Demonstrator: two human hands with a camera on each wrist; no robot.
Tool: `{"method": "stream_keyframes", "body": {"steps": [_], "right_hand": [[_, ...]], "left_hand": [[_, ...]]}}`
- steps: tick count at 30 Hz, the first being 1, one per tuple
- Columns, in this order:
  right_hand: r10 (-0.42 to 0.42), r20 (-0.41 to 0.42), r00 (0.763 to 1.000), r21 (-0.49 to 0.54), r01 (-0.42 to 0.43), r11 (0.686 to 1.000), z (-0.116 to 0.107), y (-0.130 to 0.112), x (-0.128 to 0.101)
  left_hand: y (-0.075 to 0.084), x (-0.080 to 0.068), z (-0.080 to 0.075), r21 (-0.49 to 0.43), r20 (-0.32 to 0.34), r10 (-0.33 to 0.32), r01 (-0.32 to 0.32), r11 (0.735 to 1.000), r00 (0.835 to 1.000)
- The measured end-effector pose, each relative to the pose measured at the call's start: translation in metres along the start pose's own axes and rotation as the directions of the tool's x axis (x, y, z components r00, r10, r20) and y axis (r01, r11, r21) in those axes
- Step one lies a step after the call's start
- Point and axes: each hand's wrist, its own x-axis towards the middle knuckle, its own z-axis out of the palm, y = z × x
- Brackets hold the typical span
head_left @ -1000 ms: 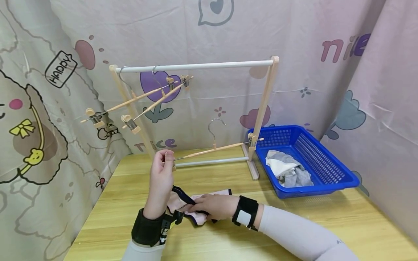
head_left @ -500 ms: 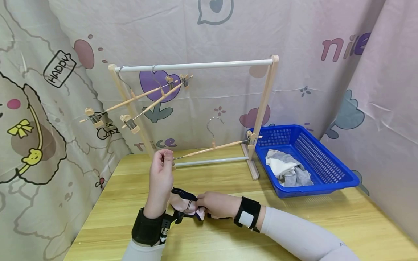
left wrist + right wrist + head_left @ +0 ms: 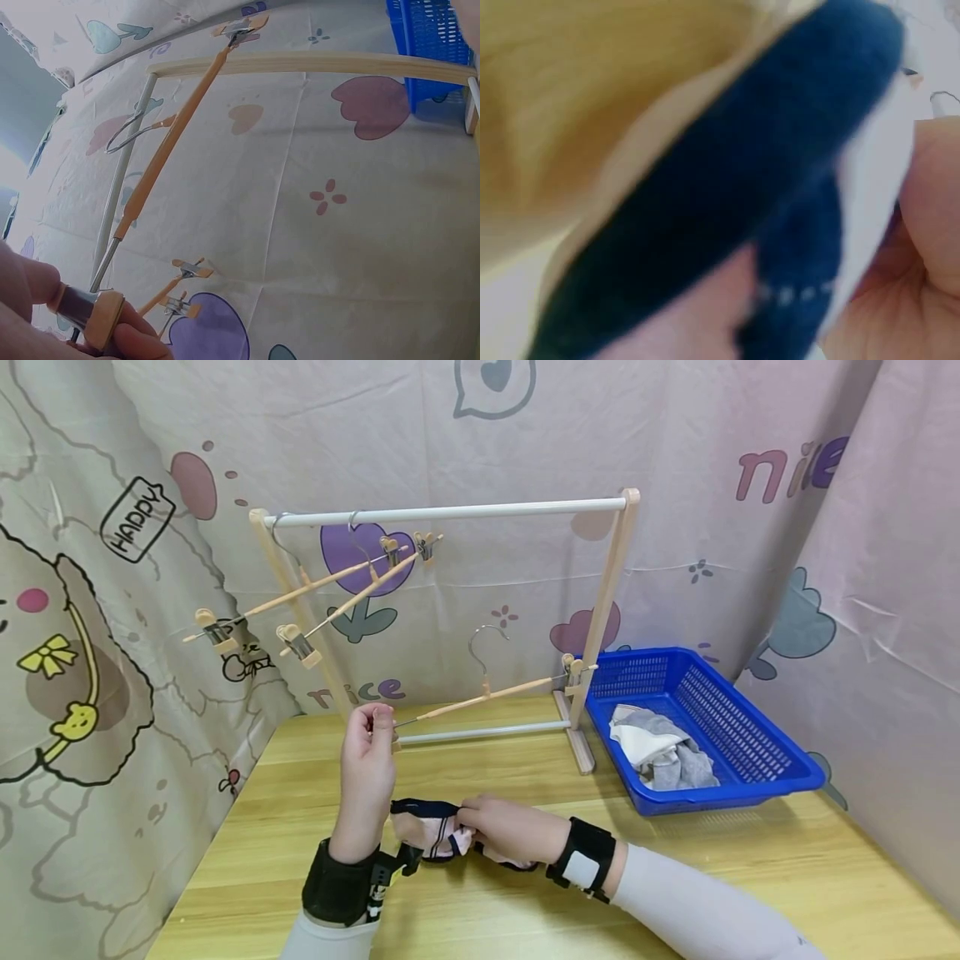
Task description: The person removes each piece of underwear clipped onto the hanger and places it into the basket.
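Observation:
My left hand (image 3: 367, 768) is raised and pinches the near-end clip (image 3: 103, 319) of a clip hanger (image 3: 487, 696), between thumb and fingers. The hanger slants up to the right, its metal hook upward and its other clip (image 3: 573, 667) by the rack's right post. Lower down, my right hand (image 3: 517, 828) pinches the edge of a small pink garment (image 3: 431, 832) with navy trim, close over the table. Part of the garment is hidden under that hand. Its navy band (image 3: 720, 172) fills much of the right wrist view, blurred.
A rack with a white top rail (image 3: 480, 511) and wooden posts stands behind my hands. Two more clip hangers (image 3: 360, 593) hang at its left end. At the right is a blue basket (image 3: 738, 727) holding grey and white cloth (image 3: 660, 747). A printed curtain (image 3: 480, 452) surrounds the table.
My right hand has gone from lying flat on the garment to pinching and bunching it, its navy edge now turned up. The hanger's right end has shifted slightly left and up; my left hand has barely moved.

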Motion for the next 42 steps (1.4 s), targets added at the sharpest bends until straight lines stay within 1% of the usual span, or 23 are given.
{"method": "stream_keyframes", "body": {"steps": [5, 9, 12, 17, 19, 25, 29, 32, 38, 42], "right_hand": [[-0.02, -0.093, 0.995, 0.02, 0.022, 1.0, -0.01, 0.001, -0.007], [-0.007, -0.15, 0.989, 0.062, 0.017, 0.998, -0.017, 0.003, -0.013], [0.007, -0.194, 0.981, 0.083, 0.009, 0.996, -0.021, 0.006, -0.016], [0.007, -0.273, 0.962, 0.081, 0.016, 0.997, -0.031, 0.014, -0.021], [0.023, -0.292, 0.956, 0.088, 0.003, 0.996, -0.037, 0.017, -0.024], [0.1, -0.329, 0.939, 0.097, -0.072, 0.993, -0.051, 0.02, -0.035], [0.091, -0.37, 0.924, 0.082, -0.065, 0.995, -0.059, 0.02, -0.04], [0.099, -0.382, 0.919, 0.085, -0.071, 0.994, -0.065, 0.02, -0.045], [0.149, -0.394, 0.907, 0.074, -0.13, 0.989, -0.076, 0.023, -0.057], [0.15, -0.427, 0.892, 0.057, -0.139, 0.989, -0.081, 0.026, -0.064]], "left_hand": [[0.0, 0.001, 0.001, -0.035, -0.034, 0.02, -0.021, 0.999, 0.999], [-0.001, 0.001, 0.001, -0.054, -0.06, 0.03, -0.033, 0.998, 0.998], [0.0, 0.002, 0.001, -0.053, -0.064, 0.029, -0.032, 0.998, 0.998], [0.002, 0.004, -0.003, -0.065, -0.061, 0.026, -0.03, 0.997, 0.998], [0.002, 0.004, -0.004, -0.073, -0.061, 0.029, -0.033, 0.997, 0.998], [0.003, 0.005, -0.006, -0.085, -0.062, 0.036, -0.041, 0.995, 0.997], [0.004, 0.004, -0.007, -0.086, -0.062, 0.029, -0.034, 0.996, 0.998], [0.005, 0.004, -0.008, -0.084, -0.067, 0.023, -0.028, 0.996, 0.997], [0.005, 0.004, -0.01, -0.086, -0.074, 0.016, -0.023, 0.996, 0.997], [0.004, 0.004, -0.01, -0.105, -0.08, 0.014, -0.022, 0.994, 0.997]]}}
